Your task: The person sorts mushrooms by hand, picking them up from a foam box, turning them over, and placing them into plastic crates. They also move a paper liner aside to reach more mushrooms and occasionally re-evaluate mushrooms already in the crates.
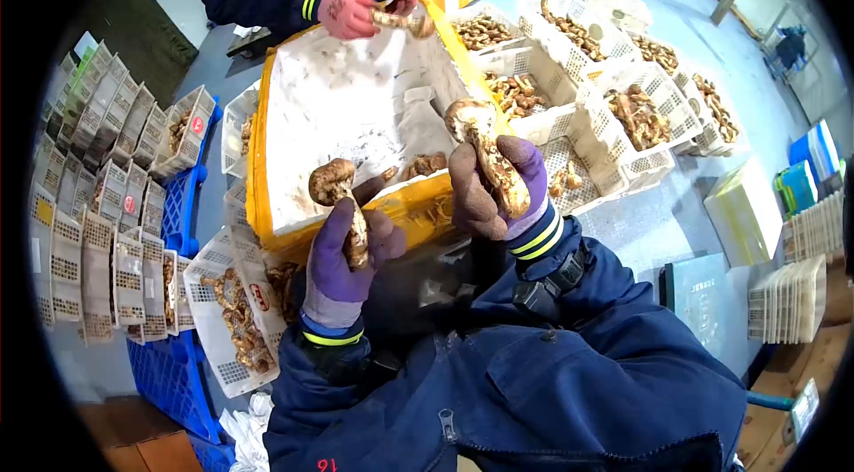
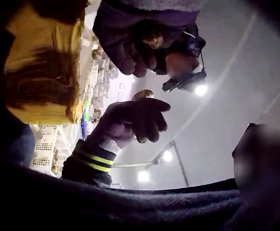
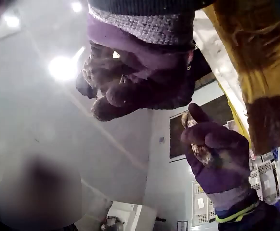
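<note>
In the head view my gloved left hand (image 1: 342, 254) grips a brown-capped mushroom (image 1: 333, 183) by its stem, cap upward. My gloved right hand (image 1: 498, 187) holds a larger, paler mushroom (image 1: 473, 123), its cap up and its thick stem slanting down across the fingers. Both are held over the near edge of a foam box (image 1: 311, 116) wrapped in yellow tape. A few mushrooms (image 1: 427, 164) lie at the box's near end. The right wrist view shows the left hand (image 3: 217, 154) with its mushroom (image 3: 197, 144) along the fingers.
Across the box another person's gloved hands (image 1: 349, 16) hold a mushroom (image 1: 405, 23). White baskets (image 1: 640, 116) of mushrooms stand at right. Stacked baskets (image 1: 116, 196) and blue pallets (image 1: 182, 209) fill the left. A basket (image 1: 233, 316) of mushrooms sits beside my left arm.
</note>
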Demonstrator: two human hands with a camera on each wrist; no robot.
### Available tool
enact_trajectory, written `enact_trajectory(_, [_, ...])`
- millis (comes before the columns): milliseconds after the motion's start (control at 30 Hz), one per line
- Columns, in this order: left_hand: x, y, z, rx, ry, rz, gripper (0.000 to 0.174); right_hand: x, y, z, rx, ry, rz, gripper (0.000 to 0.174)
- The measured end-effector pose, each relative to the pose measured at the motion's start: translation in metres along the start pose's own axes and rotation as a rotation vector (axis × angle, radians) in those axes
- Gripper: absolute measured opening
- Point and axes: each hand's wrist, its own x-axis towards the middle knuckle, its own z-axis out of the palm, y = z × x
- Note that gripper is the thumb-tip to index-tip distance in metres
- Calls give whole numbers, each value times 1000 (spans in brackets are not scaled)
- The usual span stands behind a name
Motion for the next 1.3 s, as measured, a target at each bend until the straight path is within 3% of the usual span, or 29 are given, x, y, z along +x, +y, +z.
enact_trajectory(133, [7, 2, 11, 191, 54, -66, 58, -13, -8, -4, 166, 113, -54, 55])
enact_trajectory(300, [21, -6, 20, 295, 85, -113, 59, -29, -32, -26, 56, -5, -98, 53])
enact_trajectory(400, [35, -8, 29, 232, -4, -144, 58, -38, -49, -37, -76, -78, -116, 54])
enact_trajectory(433, [40, -11, 25, 193, -75, -149, 58, -38, -55, -36, -207, -33, -165, 52])
enact_trajectory(500, [47, -18, 30, 208, -109, -180, 56, -49, -62, -7, -321, 504, -139, 52])
enact_trajectory(600, [58, -28, 35, 178, -134, -207, 56, -57, -81, -16, -586, 500, 62, 46])
enact_trajectory(667, [63, -38, 41, 177, -83, -183, 56, -60, -82, -23, -660, 447, 61, 47])
enact_trajectory(700, [68, -40, 40, 153, -190, -156, 55, -60, -81, -21, -650, 457, 61, 47])
enact_trajectory(767, [65, -41, 44, 176, -118, -164, 57, -58, -77, -15, -628, 475, 62, 49])
enact_trajectory(867, [61, -37, 45, 157, -126, -182, 57, -58, -72, -18, -498, 450, 30, 52])
enact_trajectory(1000, [56, -36, 46, 191, -135, -178, 54, -54, -68, -21, -546, 458, 7, 45])
enact_trajectory(1267, [46, -29, 48, 228, -115, -170, 53, -46, -62, -6, -710, 734, -8, 40])
enact_trajectory(1300, [47, -30, 48, 224, -119, -169, 53, -42, -64, 3, -958, 869, 13, 40])
